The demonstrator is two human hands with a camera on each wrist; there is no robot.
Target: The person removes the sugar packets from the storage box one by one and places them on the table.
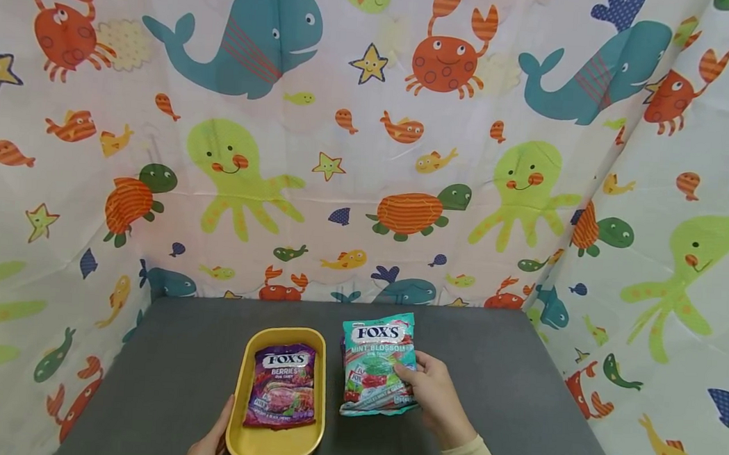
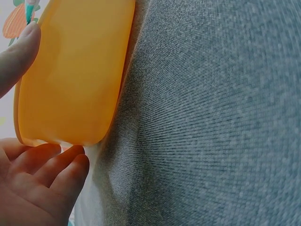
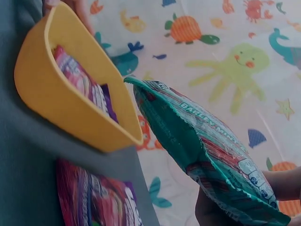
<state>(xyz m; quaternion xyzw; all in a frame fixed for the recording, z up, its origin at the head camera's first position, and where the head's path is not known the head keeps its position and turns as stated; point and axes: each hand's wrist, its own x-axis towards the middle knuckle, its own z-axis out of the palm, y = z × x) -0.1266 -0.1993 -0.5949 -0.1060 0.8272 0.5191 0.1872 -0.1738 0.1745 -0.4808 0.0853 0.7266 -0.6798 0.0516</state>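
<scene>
– Contact at the right hand [image 1: 437, 397]?
– Thumb and fingers pinch the right side of a teal Fox's Mint-Blossom packet [image 1: 367, 384], raised over the bench [image 1: 476, 352].
– And the left hand [image 1: 212, 442]?
– Thumb and fingers spread wide around the near left corner of a yellow tray [image 1: 272, 446], fingers touching its outer wall.
– What's inside?
– A purple Fox's Berries packet [image 1: 282, 386], front up.
– Anything beneath the teal one?
– A second purple packet [image 3: 96, 197] on the bench, just beside the tray.
– And beyond?
– Pale cloth [image 1: 339, 236] printed with sea creatures hangs behind.
</scene>
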